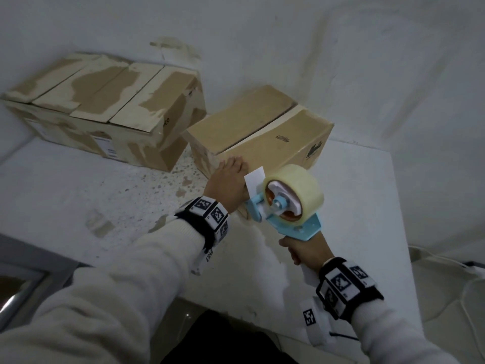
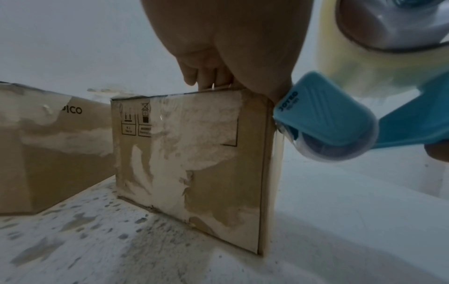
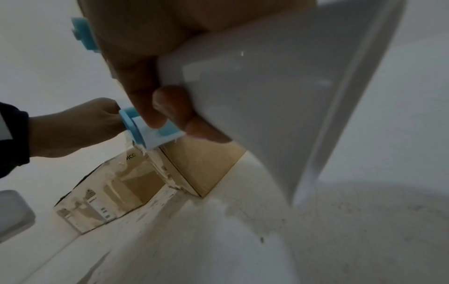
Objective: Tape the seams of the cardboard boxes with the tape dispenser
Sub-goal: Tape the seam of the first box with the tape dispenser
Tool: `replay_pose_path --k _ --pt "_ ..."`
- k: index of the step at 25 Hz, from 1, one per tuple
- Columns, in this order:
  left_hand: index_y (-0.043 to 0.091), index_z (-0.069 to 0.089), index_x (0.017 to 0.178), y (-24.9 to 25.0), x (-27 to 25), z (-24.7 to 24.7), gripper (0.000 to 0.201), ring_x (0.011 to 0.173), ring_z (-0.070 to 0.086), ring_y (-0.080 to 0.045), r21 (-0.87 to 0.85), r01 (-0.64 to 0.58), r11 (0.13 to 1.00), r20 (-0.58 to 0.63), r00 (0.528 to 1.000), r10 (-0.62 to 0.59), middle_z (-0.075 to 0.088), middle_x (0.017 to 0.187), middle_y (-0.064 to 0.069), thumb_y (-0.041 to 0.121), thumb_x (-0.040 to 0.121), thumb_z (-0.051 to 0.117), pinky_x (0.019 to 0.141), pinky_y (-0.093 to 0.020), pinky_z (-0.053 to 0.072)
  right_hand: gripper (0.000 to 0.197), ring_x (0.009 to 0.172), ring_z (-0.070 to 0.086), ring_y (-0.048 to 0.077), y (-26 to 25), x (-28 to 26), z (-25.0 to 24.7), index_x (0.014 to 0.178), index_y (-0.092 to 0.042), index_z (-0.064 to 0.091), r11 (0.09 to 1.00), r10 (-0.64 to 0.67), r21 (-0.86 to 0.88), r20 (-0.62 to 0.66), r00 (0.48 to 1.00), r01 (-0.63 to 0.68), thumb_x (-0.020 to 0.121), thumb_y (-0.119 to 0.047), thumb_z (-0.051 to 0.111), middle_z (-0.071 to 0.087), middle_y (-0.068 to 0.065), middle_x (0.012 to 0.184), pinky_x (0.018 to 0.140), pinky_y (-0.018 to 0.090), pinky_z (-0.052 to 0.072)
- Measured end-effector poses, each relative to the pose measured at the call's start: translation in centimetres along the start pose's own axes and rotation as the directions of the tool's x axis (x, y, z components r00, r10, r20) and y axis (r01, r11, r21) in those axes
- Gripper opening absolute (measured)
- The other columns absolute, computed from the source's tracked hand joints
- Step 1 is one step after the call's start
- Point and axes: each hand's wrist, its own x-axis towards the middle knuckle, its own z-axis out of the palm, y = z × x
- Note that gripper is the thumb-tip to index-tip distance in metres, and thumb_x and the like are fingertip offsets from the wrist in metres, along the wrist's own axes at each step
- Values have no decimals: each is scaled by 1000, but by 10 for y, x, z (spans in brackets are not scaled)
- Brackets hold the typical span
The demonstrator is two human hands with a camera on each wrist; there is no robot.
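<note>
A closed cardboard box (image 1: 262,130) sits on the white table (image 1: 367,195), its top seam running front to back. My left hand (image 1: 231,177) lies flat on the box's near top edge, fingers (image 2: 206,76) straight over the rim. My right hand (image 1: 304,249) grips the white handle (image 3: 279,96) of the blue tape dispenser (image 1: 288,222), which carries a clear tape roll (image 1: 296,190). The dispenser's blue nose (image 2: 323,117) touches the upper part of the box's near corner edge (image 2: 267,153), beside my left hand.
A bigger worn cardboard box (image 1: 105,106) stands at the back left against the white wall. The table's speckled, flaking top (image 1: 118,185) lies between me and it. The table's right edge (image 1: 399,232) drops off beside the dispenser, with cables (image 1: 446,261) beyond.
</note>
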Motion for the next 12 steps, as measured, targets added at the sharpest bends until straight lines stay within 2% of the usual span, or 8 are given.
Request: replay_pose_path --k 6,9,12 --pt "-2 17 146 3 3 8 75 143 18 -33 -35 8 999 -40 999 -9 22 153 -20 41 91 46 117 -41 17 31 37 42 19 13 -2 -6 50 -10 46 1000 -25 16 48 999 24 72 0 67 48 4 41 43 26 37" --pt "-3 21 145 4 2 9 79 142 21 -33 -78 14 997 -59 998 -19 25 152 -21 48 91 45 117 -42 19 37 41 42 23 13 -3 -20 43 -15 47 995 -65 71 -7 998 65 71 0 66 48 6 41 49 31 37" --pt "-2 31 141 -5 -4 0 77 135 31 -32 -83 -47 995 -96 995 39 35 146 -21 46 85 55 112 -42 29 44 39 40 23 1 -1 -36 36 -16 44 981 -101 156 -104 989 117 71 3 64 45 11 42 51 33 35"
